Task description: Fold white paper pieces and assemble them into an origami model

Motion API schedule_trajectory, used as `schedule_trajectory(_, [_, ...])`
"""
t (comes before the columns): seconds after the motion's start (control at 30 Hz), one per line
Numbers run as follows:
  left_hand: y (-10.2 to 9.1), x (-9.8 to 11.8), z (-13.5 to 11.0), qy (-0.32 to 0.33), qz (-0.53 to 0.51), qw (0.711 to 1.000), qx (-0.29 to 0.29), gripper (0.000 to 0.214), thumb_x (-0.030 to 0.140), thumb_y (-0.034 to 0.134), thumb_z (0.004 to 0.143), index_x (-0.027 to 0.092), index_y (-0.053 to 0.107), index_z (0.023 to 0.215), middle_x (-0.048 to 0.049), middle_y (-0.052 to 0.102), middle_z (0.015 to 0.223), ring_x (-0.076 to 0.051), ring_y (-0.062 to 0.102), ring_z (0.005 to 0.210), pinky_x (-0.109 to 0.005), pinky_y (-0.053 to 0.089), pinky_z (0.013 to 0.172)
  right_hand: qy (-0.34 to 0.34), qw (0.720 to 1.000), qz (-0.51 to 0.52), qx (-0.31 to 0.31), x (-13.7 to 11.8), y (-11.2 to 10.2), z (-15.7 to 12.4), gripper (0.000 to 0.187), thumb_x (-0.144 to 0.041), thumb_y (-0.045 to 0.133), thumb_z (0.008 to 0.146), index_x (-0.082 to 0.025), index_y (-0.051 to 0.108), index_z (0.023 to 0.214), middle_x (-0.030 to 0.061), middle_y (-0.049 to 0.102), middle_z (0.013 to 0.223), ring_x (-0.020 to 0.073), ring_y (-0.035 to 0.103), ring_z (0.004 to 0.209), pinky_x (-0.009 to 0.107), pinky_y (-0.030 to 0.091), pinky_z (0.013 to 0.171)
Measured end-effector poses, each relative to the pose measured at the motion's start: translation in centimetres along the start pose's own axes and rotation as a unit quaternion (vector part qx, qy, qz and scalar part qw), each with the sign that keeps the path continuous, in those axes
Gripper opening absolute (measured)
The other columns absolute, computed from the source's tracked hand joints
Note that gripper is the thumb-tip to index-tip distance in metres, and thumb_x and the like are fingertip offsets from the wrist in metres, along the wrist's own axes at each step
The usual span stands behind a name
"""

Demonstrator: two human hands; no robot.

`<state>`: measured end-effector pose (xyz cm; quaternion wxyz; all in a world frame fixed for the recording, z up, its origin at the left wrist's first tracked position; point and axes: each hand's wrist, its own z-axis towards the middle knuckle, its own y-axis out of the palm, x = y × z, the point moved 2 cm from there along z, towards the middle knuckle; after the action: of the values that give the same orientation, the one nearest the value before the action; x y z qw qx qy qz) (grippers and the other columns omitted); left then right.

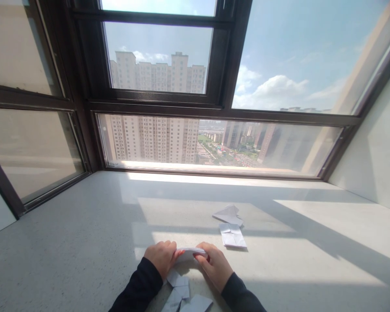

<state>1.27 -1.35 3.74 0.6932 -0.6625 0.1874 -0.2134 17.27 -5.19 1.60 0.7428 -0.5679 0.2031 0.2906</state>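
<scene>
Between my two hands is a folded strip of white paper (190, 251), bent in a slight upward arch above the sill. My left hand (163, 256) is closed on its left end, and my right hand (214, 263) pinches the right end between thumb and fingers. Below them, close to my left wrist, lie several white folded paper pieces (181, 292), partly cut off by the bottom of the view. Beyond my right hand sit a square folded paper (233, 236) and a pointed folded paper (229, 214), one right behind the other.
The pale speckled windowsill (84, 251) carries bands of sunlight and shadow. Dark window frames (214, 173) bound it at the back and left, and a white wall (377, 143) closes the right side. Tall buildings stand outside.
</scene>
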Motion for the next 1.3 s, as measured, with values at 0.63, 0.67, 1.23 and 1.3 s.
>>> schedule_trajectory(0.63, [0.4,-0.1,-0.1,0.018,-0.044,0.999,0.011,0.038,0.039,0.025,0.084,0.020,0.054,0.070,-0.0032,0.061,0.063,-0.018,0.059,0.061,-0.023,0.036,0.048,0.064,0.997,0.000,0.031,2.0,-2.4,0.4,0.021,-0.032,0.045,0.073,-0.020,0.041,0.055,-0.0029,0.048,0.048,0.0127,0.048,0.049,0.022,0.032,0.048])
schedule_trajectory(0.67, [0.5,0.0,-0.1,0.021,-0.049,0.999,0.012,0.038,0.040,0.026,0.084,0.019,0.054,0.069,-0.0033,0.061,0.062,-0.018,0.058,0.060,-0.023,0.035,0.047,0.081,0.996,-0.035,0.015,2.2,-2.8,0.4,0.019,-0.029,0.045,0.072,-0.019,0.041,0.055,-0.0025,0.049,0.049,0.0129,0.049,0.049,0.022,0.031,0.048])
schedule_trajectory(1.23, [1.6,-0.4,0.3,0.037,-0.097,0.993,0.053,0.045,0.035,0.018,0.084,0.018,0.049,0.055,-0.0010,0.051,0.045,-0.011,0.048,0.042,-0.022,0.026,0.040,0.306,0.917,-0.252,-0.049,7.9,-9.6,-1.2,0.008,-0.025,0.051,0.065,-0.019,0.056,0.066,0.0094,0.065,0.067,0.0236,0.060,0.066,0.029,0.037,0.056])
schedule_trajectory(1.3, [1.5,-0.3,0.2,0.040,-0.093,0.994,0.048,0.044,0.034,0.018,0.084,0.019,0.048,0.056,-0.0010,0.052,0.046,-0.011,0.048,0.042,-0.023,0.026,0.040,0.321,0.911,-0.256,-0.043,8.6,-10.0,-1.3,0.011,-0.026,0.051,0.066,-0.018,0.057,0.070,0.0119,0.065,0.074,0.0246,0.060,0.070,0.030,0.038,0.057])
